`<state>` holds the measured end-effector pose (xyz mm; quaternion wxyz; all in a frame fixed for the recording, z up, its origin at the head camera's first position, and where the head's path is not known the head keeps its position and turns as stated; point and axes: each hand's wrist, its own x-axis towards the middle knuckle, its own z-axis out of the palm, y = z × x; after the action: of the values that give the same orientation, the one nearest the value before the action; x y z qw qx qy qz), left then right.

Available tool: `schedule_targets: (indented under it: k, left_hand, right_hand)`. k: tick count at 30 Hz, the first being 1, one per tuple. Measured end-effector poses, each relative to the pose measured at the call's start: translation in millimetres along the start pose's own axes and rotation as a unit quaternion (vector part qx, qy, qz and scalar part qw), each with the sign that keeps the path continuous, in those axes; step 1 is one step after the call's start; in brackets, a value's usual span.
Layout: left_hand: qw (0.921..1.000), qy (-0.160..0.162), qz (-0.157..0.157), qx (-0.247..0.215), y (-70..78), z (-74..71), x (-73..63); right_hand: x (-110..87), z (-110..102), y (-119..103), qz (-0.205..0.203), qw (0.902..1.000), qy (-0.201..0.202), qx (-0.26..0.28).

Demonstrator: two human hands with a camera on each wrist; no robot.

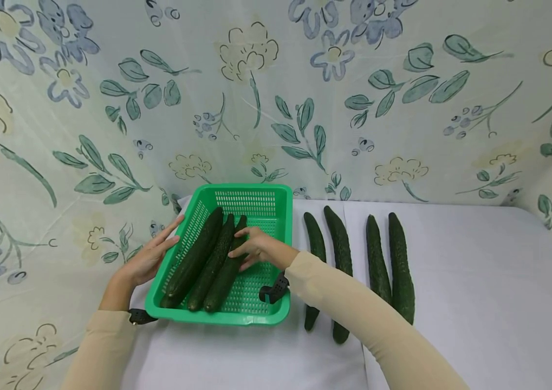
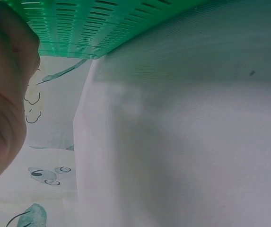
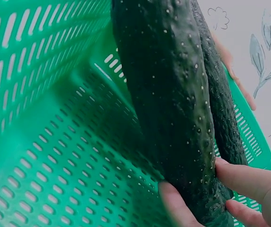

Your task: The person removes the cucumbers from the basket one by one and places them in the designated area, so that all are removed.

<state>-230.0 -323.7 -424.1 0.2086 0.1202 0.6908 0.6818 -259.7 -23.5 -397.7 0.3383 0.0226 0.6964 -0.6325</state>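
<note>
We are pinching the rightmost cucumber (image 1: 223, 281) in the green basket (image 1: 287, 211) with our right hand (image 1: 256, 249), the thumb pressing on one side and the fingers on the other, as the right wrist view is showing. That cucumber is lying lengthwise inside the basket, slanting slightly, just beside a middle cucumber (image 1: 212, 268) and a thicker left cucumber (image 1: 197, 254); we are seeing a dark shape under the left one's near end without being able to tell what it is. Our left hand (image 1: 146, 262) is resting along the outside of the basket's left wall, its fingers extending loosely and touching the rim. To the right of the basket, four more cucumbers are lying on the white cloth (image 1: 475, 271): a slim one (image 1: 316, 238) nearest the basket, a longer one (image 1: 339, 238) near it, then a third (image 1: 378, 265) and a fourth (image 1: 402, 265) lying close together. Our right sleeve (image 1: 334, 292) is passing over the first two and is hiding parts of them. We are wearing a black band on each wrist, and a flowered sheet (image 1: 256, 135) is hanging behind the basket.
</note>
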Motion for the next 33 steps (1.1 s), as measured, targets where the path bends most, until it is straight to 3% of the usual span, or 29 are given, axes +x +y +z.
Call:
schedule_targets:
  k: [20, 33]
  left_hand:
    - [1.0000, -0.005, 0.004, 0.001, 0.5, -0.1, 0.5]
    - [1.0000, -0.002, 0.000, 0.003, 0.4, -0.5, 0.4]
  right_hand:
    - [-0.9, -6, -3, -0.006, 0.9988, -0.016, 0.046]
    - [-16.7, -16, -20, -0.015, 0.9977, -0.037, 0.056]
